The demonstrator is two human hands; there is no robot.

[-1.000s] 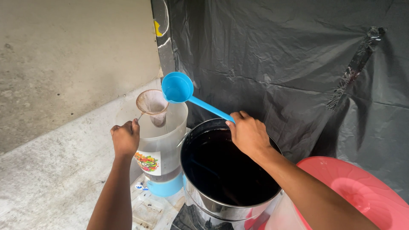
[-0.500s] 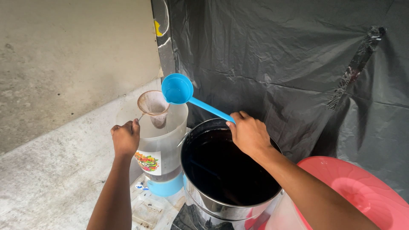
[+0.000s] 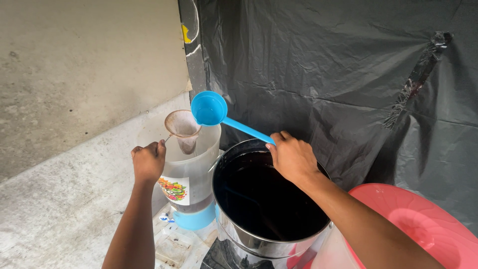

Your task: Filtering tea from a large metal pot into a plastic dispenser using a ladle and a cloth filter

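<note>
A crinkled black plastic sheet hangs as the backdrop, beside a bare grey concrete wall and a pale concrete ledge below it. At the lower right sits a round pink plastic basin. In front of it stands a large shiny steel pot, filled nearly to the brim with a very dark liquid. Just beside the pot, to its left, is a translucent plastic dispenser jug with a light-blue base (a colourful sticker shows on its side). Over the jug's open top hangs a small cone-shaped cloth strainer on a wire ring, and just above it, tilted toward the strainer, is a bright blue plastic ladle whose long handle slants down to the right. The right hand is wrapped tight around the end of that handle, over the pot's rim. The left hand is curled into a fist, pinching the strainer's thin wire handle beside the jug.
</note>
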